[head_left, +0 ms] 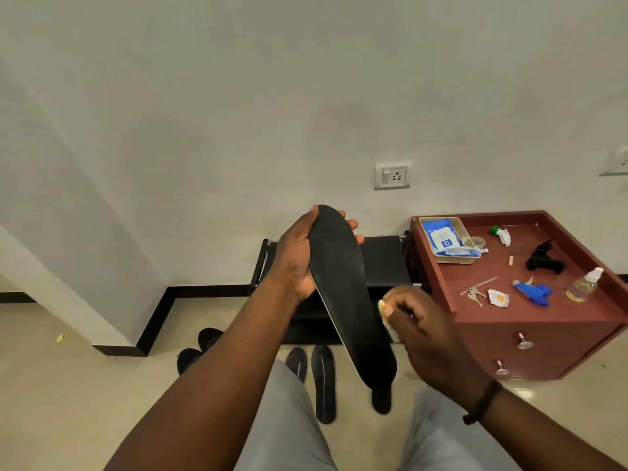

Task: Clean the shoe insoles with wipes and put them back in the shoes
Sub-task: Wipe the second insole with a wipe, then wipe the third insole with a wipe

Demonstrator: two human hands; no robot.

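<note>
My left hand (297, 254) grips the upper end of a long black insole (343, 287), which slants down to the right in front of me. My right hand (424, 331) pinches a crumpled white wipe (385, 311) against the insole's right edge near the middle. Two more dark insoles (324, 382) lie side by side on the floor between my knees. Black shoes (198, 348) sit on the floor at the left, and another dark shoe (381, 399) shows below the held insole. A blue pack of wipes (441, 236) lies in a beige tray.
A red-brown drawer cabinet (543, 321) stands at the right, with keys, a blue sprayer, a small clear bottle, a black object and a tube on top. A low black shoe rack (384, 260) stands against the white wall. The floor is beige tile.
</note>
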